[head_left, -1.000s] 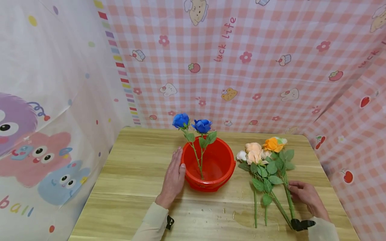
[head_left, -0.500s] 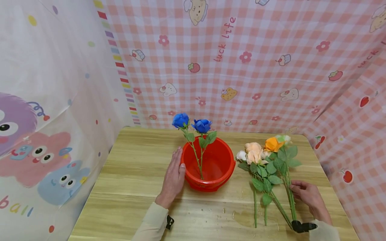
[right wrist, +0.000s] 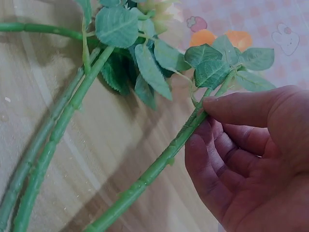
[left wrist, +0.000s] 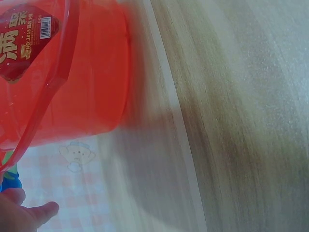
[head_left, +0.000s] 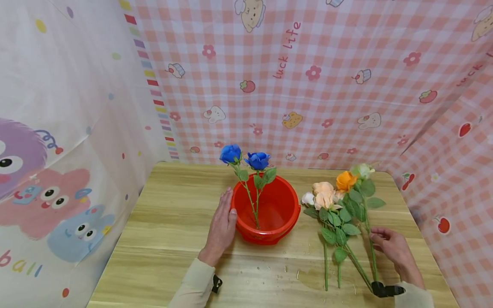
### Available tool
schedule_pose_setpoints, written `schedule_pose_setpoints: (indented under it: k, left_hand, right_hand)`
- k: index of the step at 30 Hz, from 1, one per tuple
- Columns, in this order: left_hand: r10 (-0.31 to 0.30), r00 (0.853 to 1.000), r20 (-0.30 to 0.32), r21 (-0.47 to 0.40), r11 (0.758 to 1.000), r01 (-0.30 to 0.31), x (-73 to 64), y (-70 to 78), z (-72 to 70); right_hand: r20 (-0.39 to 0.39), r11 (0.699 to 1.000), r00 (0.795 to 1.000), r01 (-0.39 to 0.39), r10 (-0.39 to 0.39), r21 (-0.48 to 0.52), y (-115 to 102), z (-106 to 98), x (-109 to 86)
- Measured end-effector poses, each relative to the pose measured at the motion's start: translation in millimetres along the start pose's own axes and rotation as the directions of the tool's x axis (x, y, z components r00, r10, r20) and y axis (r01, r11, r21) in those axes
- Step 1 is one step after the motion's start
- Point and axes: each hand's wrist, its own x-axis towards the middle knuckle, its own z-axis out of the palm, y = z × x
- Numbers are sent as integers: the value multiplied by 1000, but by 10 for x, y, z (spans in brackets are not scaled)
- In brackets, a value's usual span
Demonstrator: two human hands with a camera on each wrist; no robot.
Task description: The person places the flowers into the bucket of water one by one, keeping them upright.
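A red plastic bucket (head_left: 289, 205) stands on the table, with two blue roses (head_left: 258, 161) leaning inside it. My left hand (head_left: 220, 224) rests against the bucket's left side, fingers straight. In the left wrist view, a dark red label (left wrist: 26, 41) shows on the bucket wall. On the right, my right hand (head_left: 393, 250) pinches a green rose stem (right wrist: 149, 174) between thumb and fingers. An orange rose (head_left: 345, 180) and a whitish rose (head_left: 364, 171) are above that hand. Overlapping leaves hide whether one or both are held.
Peach roses (head_left: 324, 194) and a white rose (head_left: 308, 199) lie between the bucket and my right hand. Water drops and a small puddle (head_left: 312, 278) wet the wooden table (head_left: 173, 222) near the front. Patterned cloth (head_left: 269, 107) hangs behind and at both sides.
My right hand has shifted slightly right. The whitish rose has risen and moved away from the orange one, which has also risen a little. The left hand and bucket stay put.
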Motion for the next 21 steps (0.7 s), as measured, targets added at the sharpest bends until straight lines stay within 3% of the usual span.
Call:
schedule_pose_setpoints:
  k: [21]
  left_hand:
    - [-21, 1000, 22, 11, 1000, 21, 3, 15, -18]
  right_hand:
    - [-3, 980, 983, 183, -184, -76, -295, 167, -92]
